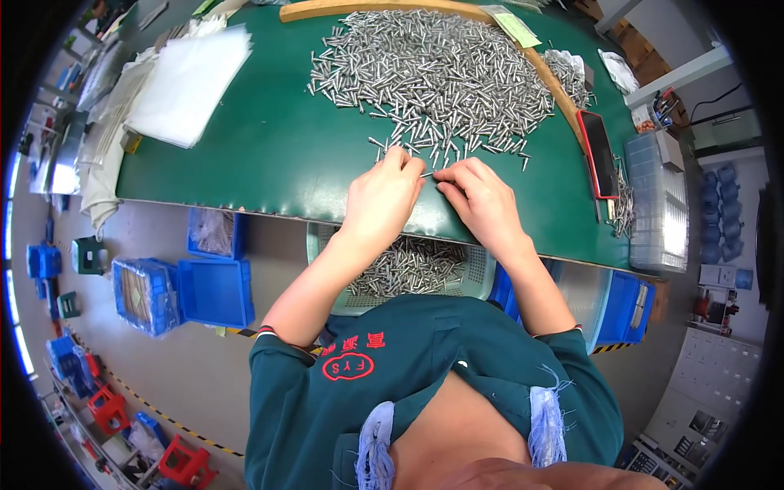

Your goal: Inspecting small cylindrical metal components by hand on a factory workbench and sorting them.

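A large heap of small silvery metal pins (433,73) is spread over the green table (269,155), with loose ones straggling toward its near edge. Both hands are at this near fringe, fingertips almost meeting. My left hand (384,194) is closed in a pinch, its fingertips at one end of a single small metal pin (429,173). On the other side, my right hand (483,202) has thumb and forefinger drawn together at the pin's other end. The exact contact of the fingertips is too small to make out.
A curved wooden strip (563,102) borders the heap; a red-edged phone (598,155) lies at the right near clear plastic boxes (657,204). White sheets (192,86) lie at left. Below the table edge, a pale green basket (478,282) holds more pins. Blue bins (216,290) stand on the floor.
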A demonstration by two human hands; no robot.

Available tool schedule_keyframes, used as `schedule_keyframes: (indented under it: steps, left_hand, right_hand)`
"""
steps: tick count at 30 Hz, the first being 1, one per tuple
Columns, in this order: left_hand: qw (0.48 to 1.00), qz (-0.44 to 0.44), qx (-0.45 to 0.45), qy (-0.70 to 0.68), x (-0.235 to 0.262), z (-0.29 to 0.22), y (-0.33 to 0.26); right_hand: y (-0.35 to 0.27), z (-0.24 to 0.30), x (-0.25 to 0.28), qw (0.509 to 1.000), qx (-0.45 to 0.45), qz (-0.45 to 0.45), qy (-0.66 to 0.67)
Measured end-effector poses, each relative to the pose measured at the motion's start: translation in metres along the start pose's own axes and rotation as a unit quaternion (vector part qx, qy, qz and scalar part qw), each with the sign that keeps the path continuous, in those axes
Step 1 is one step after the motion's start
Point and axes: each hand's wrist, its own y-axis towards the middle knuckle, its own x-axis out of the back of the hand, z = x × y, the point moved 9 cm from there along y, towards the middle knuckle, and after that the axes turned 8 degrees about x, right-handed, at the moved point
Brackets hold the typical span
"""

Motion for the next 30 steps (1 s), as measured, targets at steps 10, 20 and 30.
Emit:
schedule_keyframes:
  steps: [10, 20, 30]
  left_hand:
    - [0.998, 0.014, 0.032, 0.054, -0.002, 0.010, -0.003]
    - [0.997, -0.033, 0.024, 0.064, 0.006, 0.007, 0.025]
    - [0.995, -0.040, -0.065, 0.064, 0.009, -0.005, 0.001]
  right_hand:
    - [0.006, 0.012, -0.001, 0.999, 0.033, -0.009, -0.035]
    - [0.005, 0.015, -0.007, 0.999, 0.028, 0.002, -0.021]
    - [-0.007, 0.013, 0.001, 1.000, 0.012, 0.024, 0.004]
